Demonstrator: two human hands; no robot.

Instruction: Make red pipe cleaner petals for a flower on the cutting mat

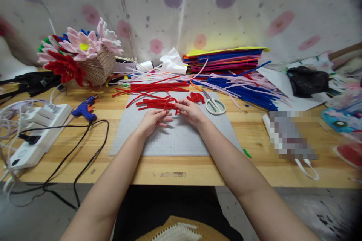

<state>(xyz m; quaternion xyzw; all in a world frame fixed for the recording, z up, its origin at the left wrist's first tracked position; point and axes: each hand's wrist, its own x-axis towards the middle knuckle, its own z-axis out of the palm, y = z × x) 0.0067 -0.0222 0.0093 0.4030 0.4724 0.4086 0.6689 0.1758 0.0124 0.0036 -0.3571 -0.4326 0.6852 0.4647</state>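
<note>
A red pipe cleaner (170, 99) arches up between my two hands, bent into a loop. The fingertips of my left hand (155, 120) pinch one end, its other fingers extended. My right hand (190, 111) is closed on the other end. Beneath them lies a grey cutting mat (175, 143). Just behind my hands, several loose red pipe cleaners (149, 103) rest on the mat. A small bunch of curled red pieces (197, 98) sits beyond my right hand. Scissors (215, 105) with pale handles lie to the right of it.
Bundles of coloured pipe cleaners (226, 62) line the back. Fluffy flowers (82, 45) stand in a woven basket (100, 67) at left. A blue glue gun (86, 109) and a power strip (53, 135) with trailing cables occupy the left side. A black bag (308, 81) lies right.
</note>
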